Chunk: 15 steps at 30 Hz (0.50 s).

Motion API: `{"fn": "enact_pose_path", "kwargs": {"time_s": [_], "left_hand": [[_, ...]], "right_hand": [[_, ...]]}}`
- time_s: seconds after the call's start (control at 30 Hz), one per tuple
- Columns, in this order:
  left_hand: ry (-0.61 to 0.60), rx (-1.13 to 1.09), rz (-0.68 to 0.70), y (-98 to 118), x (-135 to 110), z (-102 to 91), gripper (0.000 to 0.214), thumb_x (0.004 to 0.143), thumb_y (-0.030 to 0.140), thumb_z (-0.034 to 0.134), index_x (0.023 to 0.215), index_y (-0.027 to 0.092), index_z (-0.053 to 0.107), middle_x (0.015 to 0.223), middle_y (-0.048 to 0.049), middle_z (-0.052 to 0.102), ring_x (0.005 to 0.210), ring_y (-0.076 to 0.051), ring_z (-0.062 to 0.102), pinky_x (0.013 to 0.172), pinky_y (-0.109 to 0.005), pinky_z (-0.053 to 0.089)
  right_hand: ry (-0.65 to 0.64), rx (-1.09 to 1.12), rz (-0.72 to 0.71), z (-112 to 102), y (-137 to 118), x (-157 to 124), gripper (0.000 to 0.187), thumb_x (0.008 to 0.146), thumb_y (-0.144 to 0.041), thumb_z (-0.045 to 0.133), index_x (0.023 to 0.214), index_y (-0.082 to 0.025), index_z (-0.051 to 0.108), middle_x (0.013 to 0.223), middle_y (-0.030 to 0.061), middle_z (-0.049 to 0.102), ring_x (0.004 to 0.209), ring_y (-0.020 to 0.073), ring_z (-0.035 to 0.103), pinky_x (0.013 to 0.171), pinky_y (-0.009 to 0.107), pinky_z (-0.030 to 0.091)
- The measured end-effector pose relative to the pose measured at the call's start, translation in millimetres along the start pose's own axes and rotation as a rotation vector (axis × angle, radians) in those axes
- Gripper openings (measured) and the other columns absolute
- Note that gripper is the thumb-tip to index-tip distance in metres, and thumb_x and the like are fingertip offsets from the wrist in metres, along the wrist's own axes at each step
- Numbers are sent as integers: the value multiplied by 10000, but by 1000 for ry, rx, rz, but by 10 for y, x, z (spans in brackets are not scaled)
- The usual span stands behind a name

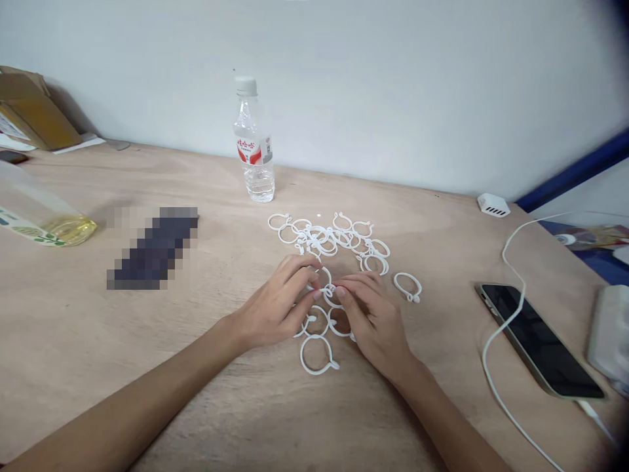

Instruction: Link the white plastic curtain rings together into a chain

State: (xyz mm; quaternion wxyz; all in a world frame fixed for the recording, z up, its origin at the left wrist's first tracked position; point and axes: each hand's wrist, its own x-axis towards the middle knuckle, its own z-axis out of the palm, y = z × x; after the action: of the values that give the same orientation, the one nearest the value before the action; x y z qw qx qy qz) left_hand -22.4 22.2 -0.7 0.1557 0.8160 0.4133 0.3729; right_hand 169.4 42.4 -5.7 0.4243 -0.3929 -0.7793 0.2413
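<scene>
Between my two hands is a white plastic ring with a small eyelet (pixel 326 276), like a curtain ring. My left hand (pixel 285 295) pinches its left side with thumb and fingers. From the right, my right hand (pixel 371 311) has thumb and forefinger closed at the eyelet end of the same ring. Below my fingers lie several more rings, the nearest one (pixel 316 355) flat on the table. Behind my hands spreads a loose pile of the same white rings (pixel 322 237). One single ring (pixel 407 286) lies apart, right of my right hand.
A water bottle (pixel 255 144) stands near the wall. On the right are a phone (pixel 545 337) with a white cable (pixel 486 354) across it and a white charger block (pixel 493 205). A clear bottle with yellow liquid (pixel 69 229), a blurred dark object (pixel 154 249) and a cardboard box (pixel 39 108) are leftward.
</scene>
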Motion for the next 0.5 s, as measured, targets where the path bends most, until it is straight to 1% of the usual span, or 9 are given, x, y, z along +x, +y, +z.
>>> {"fn": "enact_pose_path", "kwargs": {"time_s": [0.13, 0.23, 0.3, 0.37, 0.4, 0.43, 0.5], "left_hand": [[52, 14, 9, -20, -16, 16, 118, 874, 118, 524, 964, 190, 550, 1155, -123, 546, 1129, -235, 528, 927, -386, 490], [99, -13, 0, -10, -13, 23, 84, 871, 131, 546, 936, 184, 558, 1151, -127, 564, 1136, -238, 541, 947, -390, 483], [124, -25, -12, -1, -7, 25, 56, 869, 140, 559, 910, 178, 564, 1216, -140, 561, 1133, -239, 558, 959, -399, 477], [122, -25, -21, 1, -3, 26, 32, 865, 145, 571, 879, 173, 570, 1304, -156, 529, 1123, -239, 575, 949, -401, 483], [115, -25, -16, -1, -2, 27, 22, 865, 150, 576, 861, 171, 570, 1317, -161, 528, 1110, -239, 585, 938, -401, 489], [105, -27, -9, -5, -1, 28, 30, 866, 160, 582, 842, 170, 567, 1302, -163, 546, 1095, -239, 595, 922, -398, 496], [100, -38, 2, -16, 0, 30, 73, 863, 208, 615, 831, 171, 561, 1192, -152, 618, 1059, -237, 614, 892, -387, 509]], "right_hand": [[-33, 55, 53, -16, -5, -5, 187, 925, -226, 497, 916, -240, 683, 892, 52, 694, 911, 220, 573, 822, 399, 464], [-67, 89, 68, -25, -13, -4, 200, 928, -236, 487, 945, -235, 686, 916, 56, 693, 939, 222, 575, 851, 404, 455], [-73, 93, 71, -21, -15, -5, 172, 916, -243, 514, 951, -229, 681, 926, 60, 691, 947, 224, 574, 865, 410, 450], [-59, 82, 74, -10, -15, -9, 118, 886, -251, 571, 948, -225, 669, 929, 65, 686, 946, 226, 570, 858, 409, 455], [-48, 75, 74, -4, -14, -12, 97, 869, -253, 599, 937, -225, 663, 919, 65, 684, 939, 227, 568, 846, 406, 460], [-37, 70, 74, 1, -13, -15, 80, 856, -253, 618, 921, -227, 658, 904, 63, 683, 929, 227, 567, 835, 403, 463], [-24, 68, 74, 4, -11, -19, 53, 854, -246, 623, 890, -230, 658, 873, 58, 682, 907, 222, 570, 820, 396, 467]]}}
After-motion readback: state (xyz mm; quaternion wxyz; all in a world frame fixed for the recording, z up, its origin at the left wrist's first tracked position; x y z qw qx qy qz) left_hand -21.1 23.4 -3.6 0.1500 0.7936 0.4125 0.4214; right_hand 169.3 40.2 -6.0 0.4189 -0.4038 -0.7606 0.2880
